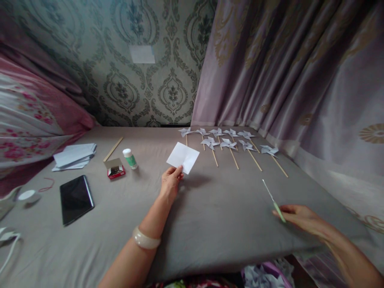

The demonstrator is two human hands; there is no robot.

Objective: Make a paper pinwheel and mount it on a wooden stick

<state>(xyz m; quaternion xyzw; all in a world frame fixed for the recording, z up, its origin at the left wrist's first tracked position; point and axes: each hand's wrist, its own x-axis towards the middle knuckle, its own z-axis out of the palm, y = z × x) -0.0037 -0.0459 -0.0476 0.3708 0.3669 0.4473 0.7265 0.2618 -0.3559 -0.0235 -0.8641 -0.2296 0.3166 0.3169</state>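
My left hand [172, 181] pinches the near corner of a square sheet of white paper [181, 156] and holds it a little above the cloth. The paper has faint crease lines. Off to the right, my right hand [297, 216] is closed around the pale green handle of what look like scissors [279, 211], seen edge-on. Their thin metal blade points away and to the left, apart from the paper. Beyond both hands lie several white paper pinwheels [229, 144] on wooden sticks, set out in two rows.
On the left are a stack of white paper [75, 155], a black tablet [77, 199], a glue stick [130, 159], a small open red box [116, 171] and wooden sticks [113, 149]. A purple container [277, 273] with crumpled paper sits below the front edge. Curtains [282, 72] hang at right.
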